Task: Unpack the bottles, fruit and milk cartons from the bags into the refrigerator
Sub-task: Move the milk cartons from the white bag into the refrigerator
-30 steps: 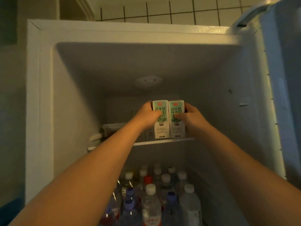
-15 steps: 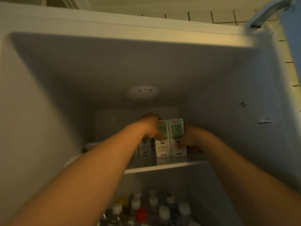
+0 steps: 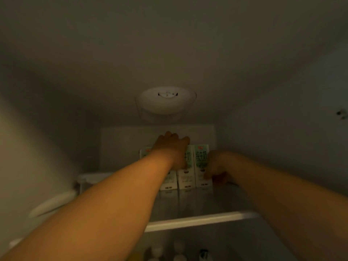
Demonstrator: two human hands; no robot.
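**Upper shelf, refrigerator: milk cartons in hand**

Item 1. Left hand: laid over the top of the middle milk carton, fingers curled down behind its far edge, palm covering the upper front. A grasp from above; the wrist also hides the top of the neighbour on its left.

Item 2. Right hand: clenched against the outer side of the right milk carton, fingers curled at its lower front corner, knuckles low, near the shelf. It holds this carton from the side.

Item 3. Cartons, front row: three, upright, white with green print, standing side by side and touching. The left milk carton shows only its lower half below the forearm. All three bases rest on the shelf, set well back from its front edge.

Item 4. A further carton, behind the row to the left, only its top corner visible.

Item 5. Glass shelf: clear pane with a white front trim, reflecting the carton bases.

Item 6. Refrigerator: pale interior, dim. A round white fitting sits in the ceiling directly above the cartons.

Item 7. Bottles: white caps, blurred, in the compartment below the shelf.

Item 8. A pale rounded part at the left wall, too blurred to identify.
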